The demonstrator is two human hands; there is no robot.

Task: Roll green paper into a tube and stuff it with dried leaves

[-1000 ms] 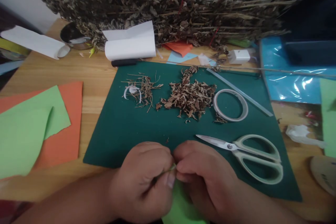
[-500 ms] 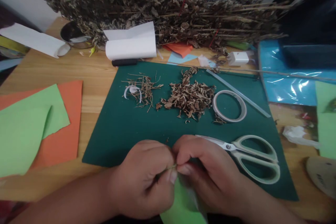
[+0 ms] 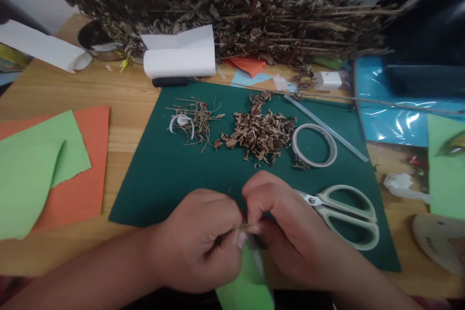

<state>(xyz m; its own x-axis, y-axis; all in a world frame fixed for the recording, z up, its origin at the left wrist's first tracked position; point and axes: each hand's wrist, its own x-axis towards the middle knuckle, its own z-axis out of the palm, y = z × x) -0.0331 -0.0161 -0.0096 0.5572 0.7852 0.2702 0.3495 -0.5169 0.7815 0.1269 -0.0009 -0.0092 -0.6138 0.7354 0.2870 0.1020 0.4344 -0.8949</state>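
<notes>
My left hand (image 3: 203, 242) is closed, its thumb and bent forefinger pinching a thin, tan, stem-like strand (image 3: 244, 227). Close against it, the fingertips of my right hand (image 3: 286, 232) pinch the other end of that strand. A piece of green paper (image 3: 249, 281) hangs right below the fingertips; where its upper end is held is hidden. Ahead of the hands, a pile of crumbled dry leaves (image 3: 259, 133) lies on the dark green mat (image 3: 152, 174). Scissors (image 3: 348, 213) with pale handles lie beside my right hand, their blades partly hidden by it.
Thin dry stems (image 3: 199, 118), a tape roll (image 3: 332, 150) and a translucent strip (image 3: 327, 128) lie on the mat. Behind are a white paper roll (image 3: 181, 62) and bundled dried plants (image 3: 174, 5). Orange paper (image 3: 87, 179) lies left, a blue packet (image 3: 395, 126) right.
My right hand has shifted slightly away from the left, and more of the strand shows between the fingertips. The green paper below has swung a little left. The whole view has shifted slightly.
</notes>
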